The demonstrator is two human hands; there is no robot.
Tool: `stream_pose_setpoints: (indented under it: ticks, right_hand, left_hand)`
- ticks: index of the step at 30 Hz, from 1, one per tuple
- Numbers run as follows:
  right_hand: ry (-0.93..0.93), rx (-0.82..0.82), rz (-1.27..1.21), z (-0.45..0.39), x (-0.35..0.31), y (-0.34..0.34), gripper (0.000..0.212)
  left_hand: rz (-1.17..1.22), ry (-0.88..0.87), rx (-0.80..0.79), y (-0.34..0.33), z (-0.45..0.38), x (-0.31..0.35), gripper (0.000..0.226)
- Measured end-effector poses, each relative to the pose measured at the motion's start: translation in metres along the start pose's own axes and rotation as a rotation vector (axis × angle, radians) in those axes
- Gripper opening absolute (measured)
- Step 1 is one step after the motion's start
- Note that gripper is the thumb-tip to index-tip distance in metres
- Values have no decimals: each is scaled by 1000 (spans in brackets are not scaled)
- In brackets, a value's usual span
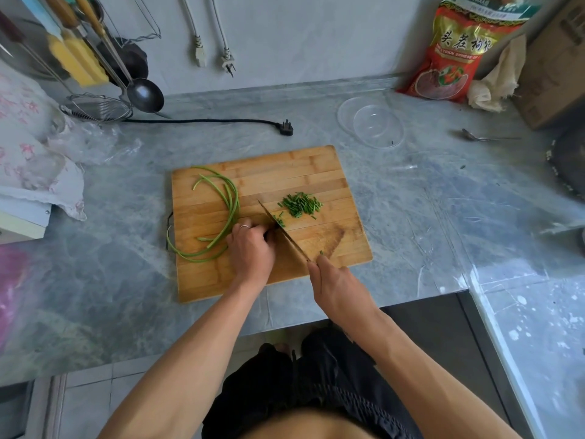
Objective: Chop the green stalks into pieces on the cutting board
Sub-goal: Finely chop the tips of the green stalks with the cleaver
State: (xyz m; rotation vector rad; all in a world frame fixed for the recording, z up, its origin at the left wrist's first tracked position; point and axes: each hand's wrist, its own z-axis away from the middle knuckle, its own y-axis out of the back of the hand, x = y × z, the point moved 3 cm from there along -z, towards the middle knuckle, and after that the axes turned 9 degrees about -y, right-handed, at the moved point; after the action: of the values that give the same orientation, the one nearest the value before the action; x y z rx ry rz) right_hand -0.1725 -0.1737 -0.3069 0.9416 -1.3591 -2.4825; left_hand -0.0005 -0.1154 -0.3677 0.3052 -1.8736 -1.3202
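left hand (251, 248) fingers curled, gripping green stalks (228, 201) on cutting board (285, 166) | right hand (335, 286) fingers grip knife (281, 228) | chopped pieces (300, 204) beside blade

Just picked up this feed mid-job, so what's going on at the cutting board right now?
A person is chopping green stalks on the cutting board. The right hand grips the knife, its blade lying diagonally across the board. The left hand, fingers curled, holds the stalk ends against the blade. A pile of chopped pieces lies just beyond the blade, and several long uncut stalks still curl over the board's left side. An empty clear bowl sits on the counter behind.
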Motion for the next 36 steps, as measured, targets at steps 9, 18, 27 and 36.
stream_pose_setpoints:
  ticks: [9, 18, 27, 36]
  right_hand:
    - [20, -1, -8, -1, -5, -1, 34]
    - [-4, -5, -124, -21, -13, -3, 37]
    - [-20, 6, -168, -19, -5, 2, 41]
    - [-13, 2, -155, -20, -2, 17, 41]
  left_hand:
    - [6, 12, 16, -2, 0, 1, 20]
    - [13, 17, 43, -4, -1, 2, 14]
    - [40, 24, 55, -7, 1, -1, 12]
    - [4, -44, 64, -6, 3, -5, 11]
